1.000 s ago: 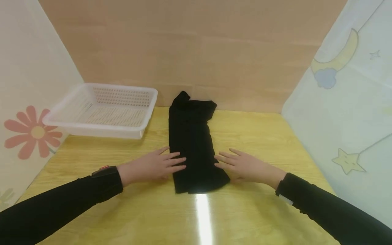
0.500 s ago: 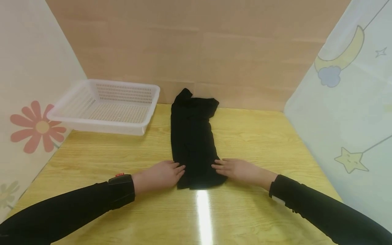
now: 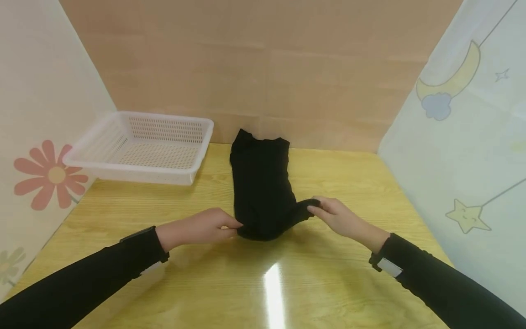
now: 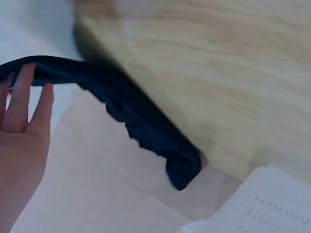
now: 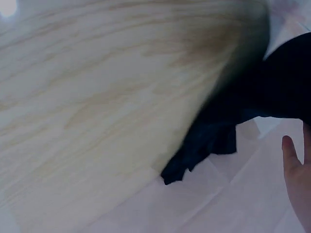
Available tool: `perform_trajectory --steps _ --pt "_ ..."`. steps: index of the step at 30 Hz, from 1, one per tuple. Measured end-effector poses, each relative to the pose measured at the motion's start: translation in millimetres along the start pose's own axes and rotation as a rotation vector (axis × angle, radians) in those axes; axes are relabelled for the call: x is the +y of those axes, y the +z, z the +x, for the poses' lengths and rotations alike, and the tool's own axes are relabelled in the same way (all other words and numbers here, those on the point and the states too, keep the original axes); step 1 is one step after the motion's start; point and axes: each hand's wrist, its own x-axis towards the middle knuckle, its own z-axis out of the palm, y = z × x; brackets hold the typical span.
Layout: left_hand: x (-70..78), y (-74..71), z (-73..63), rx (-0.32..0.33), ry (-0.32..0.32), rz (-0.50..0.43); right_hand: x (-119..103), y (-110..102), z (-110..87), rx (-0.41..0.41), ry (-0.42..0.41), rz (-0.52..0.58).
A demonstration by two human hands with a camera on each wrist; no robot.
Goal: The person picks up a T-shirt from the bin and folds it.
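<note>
A black folded garment point(image 3: 261, 183) lies lengthwise on the table, its far end by the back wall. Its near end is lifted and sags between both hands. My left hand point(image 3: 201, 226) pinches the near left corner between thumb and fingers. At the near right corner, my right hand point(image 3: 339, 217) grips the hem, held a little higher than the left side. In the left wrist view the garment point(image 4: 131, 109) stretches away from the left hand point(image 4: 22, 145). Only part of the right hand point(image 5: 299, 174) shows in the right wrist view, beside the dark cloth point(image 5: 252, 92).
To the left of the garment, a white perforated plastic basket point(image 3: 191, 176) stands at the back of the wood-grain table point(image 3: 341, 178). A brown paper-like wall point(image 3: 320, 91) closes off the back. Pale patterned panels point(image 3: 472, 151) rise at both sides.
Both hands rested flat on the near part of the garment; now they grip its near corners. The near edge has come up off the table, the right corner outward and higher.
</note>
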Motion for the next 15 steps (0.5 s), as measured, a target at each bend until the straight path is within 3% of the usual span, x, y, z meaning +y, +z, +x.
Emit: perform_trajectory --steps 6,9,12,15 --pt "16.3 -15.8 -4.2 0.099 0.008 -0.232 -20.2 -11.1 -1.7 0.152 0.024 0.095" --pt "17.3 -20.0 0.0 0.186 -0.019 -0.333 -22.2 -14.1 6.1 0.209 0.065 0.161" --pt "12.1 -22.1 13.6 0.301 -0.159 -0.468 -16.4 -15.5 23.5 0.244 0.117 0.299" --pt "-0.7 -24.6 37.0 0.456 -0.341 -0.695 -5.5 -15.6 50.2 0.271 0.171 0.492"
